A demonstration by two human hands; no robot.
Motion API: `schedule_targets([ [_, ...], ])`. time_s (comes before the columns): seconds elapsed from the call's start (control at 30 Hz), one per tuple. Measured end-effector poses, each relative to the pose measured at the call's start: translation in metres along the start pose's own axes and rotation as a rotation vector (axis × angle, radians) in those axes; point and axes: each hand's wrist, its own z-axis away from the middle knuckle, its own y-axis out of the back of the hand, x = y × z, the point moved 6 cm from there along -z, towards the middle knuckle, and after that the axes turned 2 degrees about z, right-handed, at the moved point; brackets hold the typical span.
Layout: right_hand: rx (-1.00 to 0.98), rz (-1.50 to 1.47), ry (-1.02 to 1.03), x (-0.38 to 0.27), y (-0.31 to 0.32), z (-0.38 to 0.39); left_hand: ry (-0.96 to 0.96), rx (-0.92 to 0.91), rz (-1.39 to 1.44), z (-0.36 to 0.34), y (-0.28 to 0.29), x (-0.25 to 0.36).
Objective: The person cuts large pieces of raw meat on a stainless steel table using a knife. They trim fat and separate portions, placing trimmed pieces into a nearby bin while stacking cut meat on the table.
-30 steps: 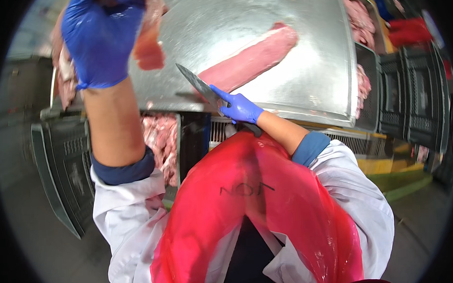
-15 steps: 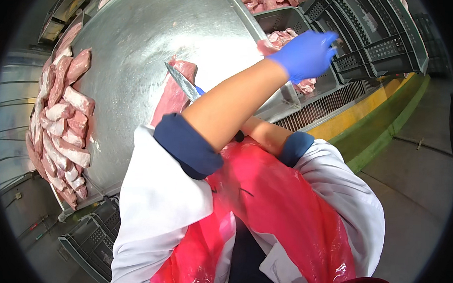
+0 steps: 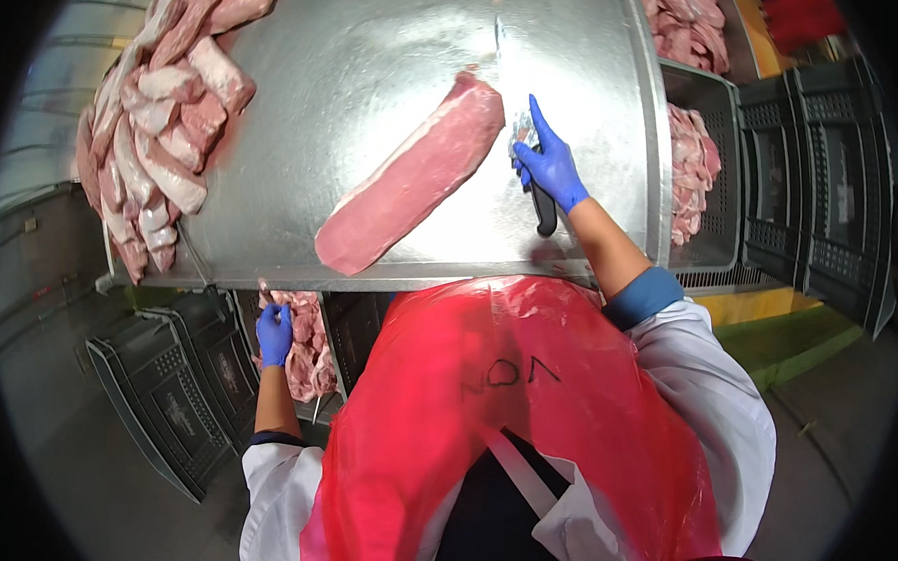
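My right grip [image 3: 554, 168] is closed round the knife [image 3: 544, 210], just beside the pink meat slab [image 3: 411, 178] slanting across the metal surface [image 3: 362, 66]. My left grip [image 3: 274, 336] curls over trimmings [image 3: 308, 360] below; I can't tell whether it holds anything. Heaped meat [image 3: 157, 132] blocks the surface's left side; dark crates [image 3: 770, 175] stand right.

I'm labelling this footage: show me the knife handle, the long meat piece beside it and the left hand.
Knife handle [image 3: 543, 209]: head view, black grip.
Long meat piece [image 3: 412, 178]: head view, middle.
Left hand [image 3: 274, 335]: head view, blue glove.
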Motion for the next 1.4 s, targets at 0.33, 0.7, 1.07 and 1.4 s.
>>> schedule_targets([
  [0.33,0.288,0.286,-0.053,-0.046,-0.035,-0.061,-0.107,0.156,0.309,-0.043,0.000,0.020],
  [0.7,0.248,0.674,-0.111,-0.084,-0.087,-0.023,-0.709,-0.175,0.448,-0.098,-0.039,0.156],
  [1.07,-0.127,0.571,-0.370,-0.088,-0.042,0.045,-0.740,-0.182,0.530,-0.086,-0.059,0.152],
  [1.4,-0.037,0.359,-0.455,-0.086,-0.101,0.073,-0.708,-0.207,0.520,-0.077,-0.062,0.167],
])
